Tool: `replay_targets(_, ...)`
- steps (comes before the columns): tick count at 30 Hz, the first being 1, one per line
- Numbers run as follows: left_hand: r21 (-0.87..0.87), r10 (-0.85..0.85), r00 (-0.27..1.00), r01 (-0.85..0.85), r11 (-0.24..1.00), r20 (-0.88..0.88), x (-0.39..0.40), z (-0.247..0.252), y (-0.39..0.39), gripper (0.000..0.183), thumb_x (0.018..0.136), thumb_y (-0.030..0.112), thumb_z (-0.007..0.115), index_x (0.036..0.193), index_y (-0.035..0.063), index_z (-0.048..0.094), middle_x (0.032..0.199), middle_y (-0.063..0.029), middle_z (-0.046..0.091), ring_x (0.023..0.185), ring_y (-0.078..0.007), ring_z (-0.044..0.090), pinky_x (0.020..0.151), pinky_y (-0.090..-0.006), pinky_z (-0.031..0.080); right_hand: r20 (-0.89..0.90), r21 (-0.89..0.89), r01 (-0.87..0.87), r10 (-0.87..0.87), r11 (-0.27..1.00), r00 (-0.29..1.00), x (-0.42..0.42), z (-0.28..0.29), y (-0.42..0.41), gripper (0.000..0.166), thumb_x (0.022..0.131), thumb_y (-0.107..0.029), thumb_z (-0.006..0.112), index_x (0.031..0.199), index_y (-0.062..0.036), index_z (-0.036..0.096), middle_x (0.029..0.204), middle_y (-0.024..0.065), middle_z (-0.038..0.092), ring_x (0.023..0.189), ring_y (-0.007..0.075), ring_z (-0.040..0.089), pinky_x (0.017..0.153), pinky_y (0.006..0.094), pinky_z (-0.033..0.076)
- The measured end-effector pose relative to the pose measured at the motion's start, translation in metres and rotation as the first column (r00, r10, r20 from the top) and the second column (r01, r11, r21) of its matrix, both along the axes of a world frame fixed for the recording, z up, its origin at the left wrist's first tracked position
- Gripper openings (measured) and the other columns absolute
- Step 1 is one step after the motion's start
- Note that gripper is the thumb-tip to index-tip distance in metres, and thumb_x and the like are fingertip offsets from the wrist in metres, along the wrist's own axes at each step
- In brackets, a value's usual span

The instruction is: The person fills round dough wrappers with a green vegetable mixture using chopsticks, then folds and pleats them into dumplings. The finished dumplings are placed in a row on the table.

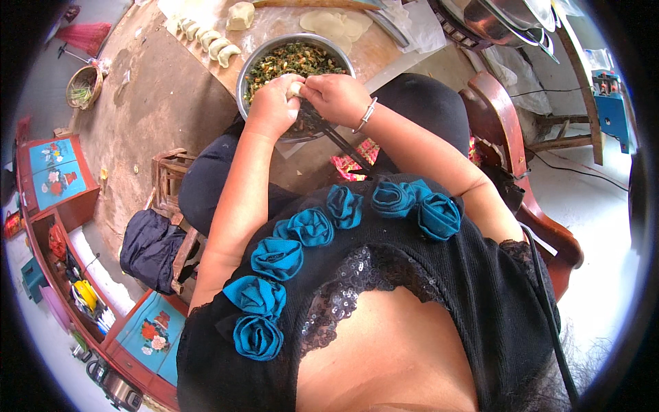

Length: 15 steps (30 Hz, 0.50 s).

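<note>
My left hand (274, 107) and my right hand (337, 99) meet over the near part of a metal bowl, both gripping a pale dough dumpling (295, 89) between their fingertips. Chopped greens with orange and pale bits make up the filling (298, 62) in the bowl (244, 72). Dark chopsticks (342, 142) slant out of the bowl below my right hand. Beyond it, a row of folded dumplings (211, 41) lies on a floured wooden board (278, 23). A dough lump (240, 16) and overlapping flat wrappers (334, 26) rest there too.
A knife blade (387, 28) and plastic film (419, 26) lie at the board's right. Metal pots (494, 20) stand at the upper right. Beside me are a reddish wooden chair (502, 108) and, on the left, a small wooden stool (172, 172). A basket (84, 87) stands farther left.
</note>
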<state>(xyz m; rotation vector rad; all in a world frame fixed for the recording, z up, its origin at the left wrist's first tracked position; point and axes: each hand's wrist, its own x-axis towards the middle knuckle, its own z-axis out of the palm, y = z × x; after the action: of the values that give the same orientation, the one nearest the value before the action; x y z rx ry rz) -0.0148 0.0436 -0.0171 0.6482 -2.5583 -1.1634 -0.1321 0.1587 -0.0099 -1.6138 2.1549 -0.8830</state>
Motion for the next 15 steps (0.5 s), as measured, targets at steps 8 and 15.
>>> replay_targets(8, -0.114, -0.032, 0.993, 0.020, 0.993, -0.110, 0.002, -0.003, -0.011, 0.036, 0.071, -0.005, 0.052, 0.104, 0.0054, 0.058, 0.098, -0.0133, 0.062, 0.096, -0.0267, 0.059, 0.084, -0.0322, 0.046, -0.062, 0.006, -0.090, 0.090, 0.996, 0.994, 0.009, 0.001, -0.005, 0.025, 0.087, -0.026, 0.045, 0.087, -0.0040, 0.057, 0.072, 0.0177, 0.061, 0.069, 0.0342, 0.061, 0.062, 0.0453, 0.047)
replay_targets(15, -0.079, -0.033, 0.996, 0.026, 0.997, -0.089, 0.009, 0.014, -0.043, 0.050, 0.071, 0.001, 0.058, 0.120, 0.0082, 0.048, 0.096, -0.0151, 0.061, 0.090, -0.0312, 0.060, 0.078, -0.0361, 0.048, -0.013, -0.117, -0.102, 0.102, 0.988, 0.995, 0.003, 0.030, -0.033, 0.045, 0.075, -0.017, 0.060, 0.116, -0.0078, 0.044, 0.098, 0.0192, 0.058, 0.091, 0.0342, 0.057, 0.076, 0.0424, 0.046)
